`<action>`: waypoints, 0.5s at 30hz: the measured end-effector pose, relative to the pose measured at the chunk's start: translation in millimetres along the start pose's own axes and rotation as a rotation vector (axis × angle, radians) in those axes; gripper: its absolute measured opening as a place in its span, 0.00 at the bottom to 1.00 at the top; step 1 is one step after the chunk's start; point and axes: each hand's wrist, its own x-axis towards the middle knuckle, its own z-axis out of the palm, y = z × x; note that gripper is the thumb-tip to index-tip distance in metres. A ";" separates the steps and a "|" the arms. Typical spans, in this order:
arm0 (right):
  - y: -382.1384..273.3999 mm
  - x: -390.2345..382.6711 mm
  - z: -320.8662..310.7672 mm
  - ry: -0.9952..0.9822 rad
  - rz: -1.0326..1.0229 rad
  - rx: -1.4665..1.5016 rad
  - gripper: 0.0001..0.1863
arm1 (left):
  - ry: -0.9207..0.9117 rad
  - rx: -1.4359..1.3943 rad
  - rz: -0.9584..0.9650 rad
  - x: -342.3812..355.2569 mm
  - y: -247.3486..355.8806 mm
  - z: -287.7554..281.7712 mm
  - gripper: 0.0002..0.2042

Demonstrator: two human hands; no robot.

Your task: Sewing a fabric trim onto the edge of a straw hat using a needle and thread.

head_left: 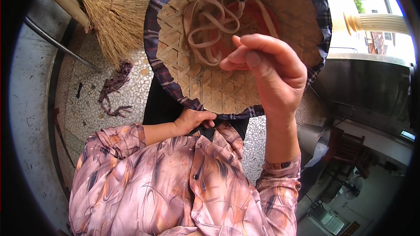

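Observation:
A round woven bamboo basket [227, 94] with a dark plaid cloth rim stands in front of me, its opening toward me. Around its near rim, my left hand [192, 120] is closed, the thumb on top. Above the basket's right half hovers my right hand [275, 67], fingers loosely bent and apart, with nothing visible in them. A flat beige strap [202, 41] lies in loose loops inside, left of the right fingers. Beneath the strap shows a red round thing [267, 15], partly hidden by the strap and my right hand.
A straw broom [116, 15] leans at the upper left, beside a metal rod [61, 41]. Below the broom, a purplish tangle of strands [114, 83] lies on the speckled floor [83, 113]. A dark wooden chair [348, 144] stands at the right.

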 end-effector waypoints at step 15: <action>54.6 -155.0 -5.9 0.047 0.573 -1.009 0.04 | -0.030 -0.031 -0.049 -3.6 0.4 0.4 0.09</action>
